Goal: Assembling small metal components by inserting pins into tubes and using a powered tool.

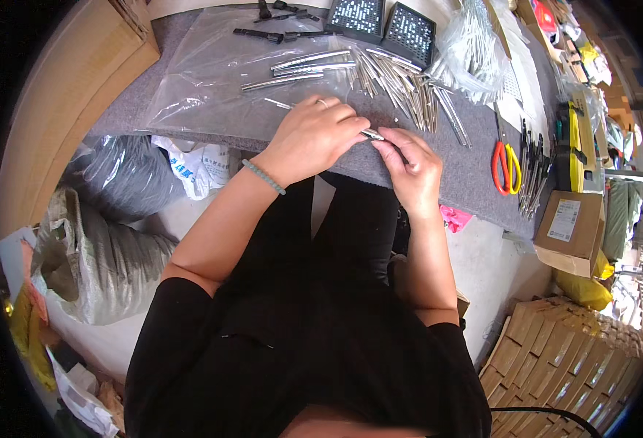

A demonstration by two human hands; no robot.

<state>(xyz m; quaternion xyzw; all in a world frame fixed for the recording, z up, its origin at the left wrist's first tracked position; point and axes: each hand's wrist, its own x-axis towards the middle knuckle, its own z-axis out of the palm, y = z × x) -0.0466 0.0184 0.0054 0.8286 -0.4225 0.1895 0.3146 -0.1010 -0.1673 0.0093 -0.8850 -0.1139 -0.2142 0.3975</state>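
- Your left hand (314,139) and right hand (412,164) meet at the near edge of the grey table (471,179), thumbs and forefingers pinching a small metal piece (372,134) between them.
- To your right lie scissors (507,168) with red and yellow handles, beside a bunch of dark slim tools (533,171).
- Beyond your fingers, silvery rods (402,84) lie loosely heaped, right of a clear plastic sheet (204,80).
- Farthest from you, two black trays (352,33) hold small pale pieces, left of a clear bag (475,55) of thin rods.
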